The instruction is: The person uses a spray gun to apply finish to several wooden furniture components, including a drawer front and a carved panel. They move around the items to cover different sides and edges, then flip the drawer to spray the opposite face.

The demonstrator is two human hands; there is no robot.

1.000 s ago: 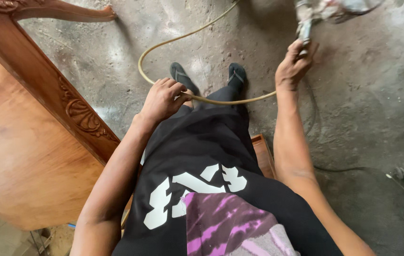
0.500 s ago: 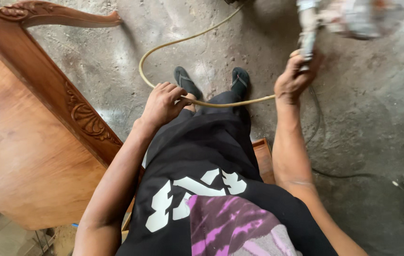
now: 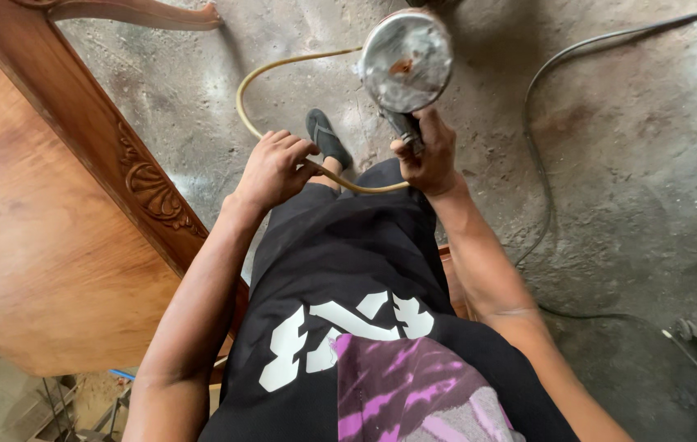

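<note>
My right hand grips the handle of a spray gun, whose round metal cup points up toward the camera. My left hand is closed around the yellowish air hose that loops over the concrete floor and runs to the gun. Both hands are held in front of my waist, above my black trousers. One foot in a dark sandal shows between the hands.
A large varnished wooden furniture piece with a carved edge fills the left side. A carved wooden leg lies at the top. A grey cable snakes across the concrete floor on the right.
My right hand has drawn the spray gun in from the far right to the middle, cup now facing up. The left hand keeps its hold on the hose.
</note>
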